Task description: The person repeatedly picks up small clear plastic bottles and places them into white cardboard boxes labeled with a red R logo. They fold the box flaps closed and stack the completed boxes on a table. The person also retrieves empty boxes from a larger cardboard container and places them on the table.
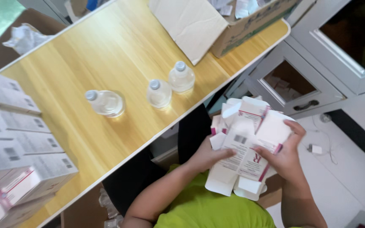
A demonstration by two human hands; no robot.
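The person sits at the edge of the wooden table, both hands off its near side, over the lap; the left hand is curled under and against a sheaf of flattened white cartons with magenta trim, fingers pressed to its left edge; the right hand clamps the sheaf from the right, thumb laid across the front panel, fingers wrapped behind. The cartons are fanned and uneven, flaps sticking out top and bottom; none is opened into shape yet.

On the table: three small clear bottles with white caps, standing apart from each other; a stack of made-up white boxes at the left end; an open brown shipping carton at the far end.

Judgement: to separate one flat cleanly, best keep the right thumb as the sliding digit and let the left hand anchor the rest; squaring the edges first would likely stop flaps snagging.
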